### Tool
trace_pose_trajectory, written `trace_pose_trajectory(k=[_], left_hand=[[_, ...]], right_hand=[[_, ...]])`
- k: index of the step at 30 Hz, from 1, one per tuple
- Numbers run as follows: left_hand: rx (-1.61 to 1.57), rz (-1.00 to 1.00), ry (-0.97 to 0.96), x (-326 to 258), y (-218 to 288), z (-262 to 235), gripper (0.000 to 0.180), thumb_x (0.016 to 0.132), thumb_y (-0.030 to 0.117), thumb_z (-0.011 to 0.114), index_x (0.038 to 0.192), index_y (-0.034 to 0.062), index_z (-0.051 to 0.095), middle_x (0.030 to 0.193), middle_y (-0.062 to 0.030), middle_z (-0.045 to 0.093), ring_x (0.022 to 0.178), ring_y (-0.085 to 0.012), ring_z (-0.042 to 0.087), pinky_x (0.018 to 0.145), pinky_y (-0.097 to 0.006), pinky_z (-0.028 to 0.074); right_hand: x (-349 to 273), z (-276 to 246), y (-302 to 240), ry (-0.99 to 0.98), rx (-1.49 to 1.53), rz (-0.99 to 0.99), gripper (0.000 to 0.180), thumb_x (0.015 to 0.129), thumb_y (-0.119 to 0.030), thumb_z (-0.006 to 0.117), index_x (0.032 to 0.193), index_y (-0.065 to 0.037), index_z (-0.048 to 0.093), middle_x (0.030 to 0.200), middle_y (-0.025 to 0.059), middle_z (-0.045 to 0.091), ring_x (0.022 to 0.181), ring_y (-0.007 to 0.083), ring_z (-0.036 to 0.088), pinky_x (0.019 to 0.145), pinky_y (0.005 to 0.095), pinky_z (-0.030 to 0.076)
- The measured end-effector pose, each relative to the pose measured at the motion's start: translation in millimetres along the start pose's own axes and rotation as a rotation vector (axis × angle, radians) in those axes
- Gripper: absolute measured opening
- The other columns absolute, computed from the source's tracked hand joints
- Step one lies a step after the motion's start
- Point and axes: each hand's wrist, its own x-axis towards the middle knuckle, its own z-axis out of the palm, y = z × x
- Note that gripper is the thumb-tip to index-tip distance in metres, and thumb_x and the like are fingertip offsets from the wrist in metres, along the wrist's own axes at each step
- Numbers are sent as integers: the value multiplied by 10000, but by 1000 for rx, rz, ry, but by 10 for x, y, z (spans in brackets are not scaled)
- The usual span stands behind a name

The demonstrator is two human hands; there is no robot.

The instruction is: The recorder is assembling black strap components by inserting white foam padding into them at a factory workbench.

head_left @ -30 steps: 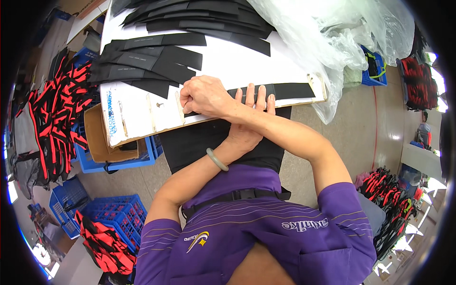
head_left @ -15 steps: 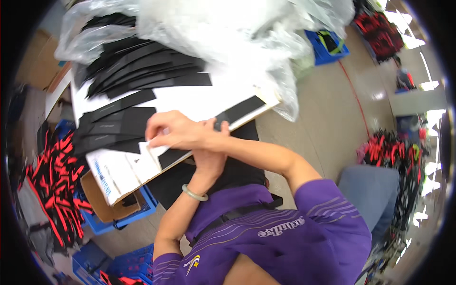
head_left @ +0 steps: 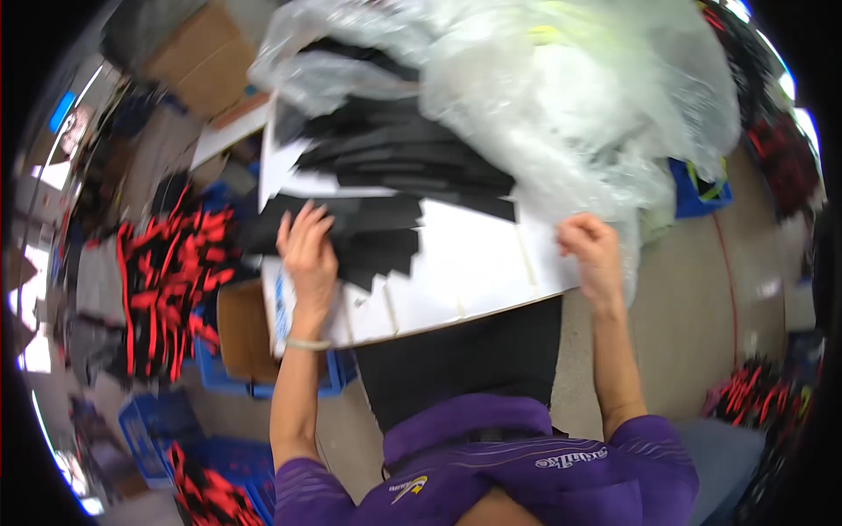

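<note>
My left hand (head_left: 309,259), with a pale bangle at its wrist, is over the left part of a fanned pile of black strips (head_left: 377,250). Its fingers are stretched out, and I see nothing gripped in them. Near the right end of the white board (head_left: 491,263), my right hand (head_left: 593,256) is raised with its fingers curled in. Whether they pinch something small is hidden. A larger pile of black strips (head_left: 403,149) lies farther back on the board. The picture is somewhat blurred.
Clear plastic sheeting (head_left: 561,114) heaps over the back of the board. A cardboard box (head_left: 246,329) in a blue crate (head_left: 215,373) stands below its left edge. Red and black pieces (head_left: 175,280) are heaped at left. Another blue crate (head_left: 697,197) sits at right.
My hands were crossed close together at the board's near edge, by a black strip; now they are wide apart. The strip by the right edge is no longer there. The view has turned.
</note>
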Motion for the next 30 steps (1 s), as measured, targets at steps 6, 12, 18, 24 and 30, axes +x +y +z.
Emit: trace_pose_trajectory(k=[6,12,18,24,30], left_hand=[[-62,-109,-132,-384,-195,186,189,864,-59,517,1012,-4,620,1177,-153,629,1221,-338,530,1126,-524,254],[-84,-112,-84,-439,-171,246,130,881,-4,557,993,-23,619,1145,-157,632,1185,-340,545,1128,-508,250],[-37,-85,-68,-424,-118,264,163,859,71,645,1000,1,604,1140,-159,616,1184,-338,534,1109,-522,267],[20,-78,-75,-379,-131,180,190,853,94,663,1006,1,601,1150,-157,599,1202,-338,515,1114,-513,260],[21,-72,-76,-378,-51,238,205,845,109,673,1000,-1,597,1144,-150,593,1202,-334,508,1111,-521,266]], right_hand=[[427,32,-250,93,-193,-229,128,849,-107,686,836,16,652,728,23,628,664,91,567,623,243,465],[1488,-287,-204,414,-762,-529,128,786,-92,696,890,-18,704,850,76,672,747,197,637,711,290,501],[1835,72,-190,377,-864,-813,95,759,-69,669,846,-39,693,889,103,655,892,314,620,767,416,504],[1149,1229,-230,-128,-709,-1221,142,752,-44,723,884,-47,671,886,83,652,822,274,635,694,344,530],[1651,1819,360,-82,-966,-1019,122,762,-122,688,860,-53,668,943,87,613,949,290,580,792,409,481]])
